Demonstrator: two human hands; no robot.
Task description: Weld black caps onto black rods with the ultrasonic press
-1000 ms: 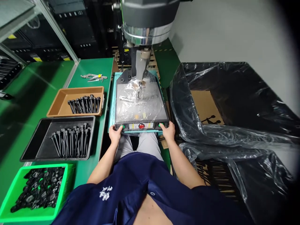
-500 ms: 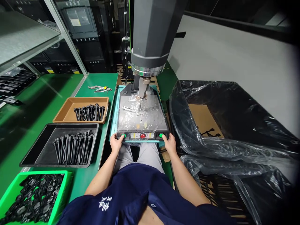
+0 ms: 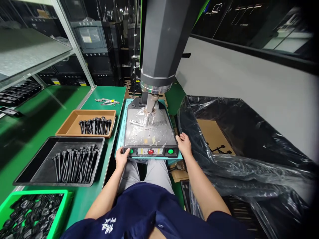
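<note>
A grey press machine (image 3: 159, 49) stands over a plate covered in clear plastic film (image 3: 149, 127). Its front panel carries a left green button (image 3: 131, 151), a red button (image 3: 150, 151) and a right green button (image 3: 170, 151). My left hand (image 3: 121, 158) rests at the panel's left corner, thumb beside the left green button, fingers curled under the edge. My right hand (image 3: 184, 144) is lifted off the panel at the plate's right corner, fingers loosely spread, holding nothing.
A brown tray (image 3: 69, 125) and a black tray (image 3: 32, 169) hold several black pins. A green bin (image 3: 59, 212) of small black parts sits at front left. Pliers (image 3: 106, 101) lie further back. A carton lined with a black bag (image 3: 249, 139) stands to the right.
My right hand has come off the right green button and moved up to the plate's right corner. The view has tilted upward. My left hand stays at the panel's left end.
</note>
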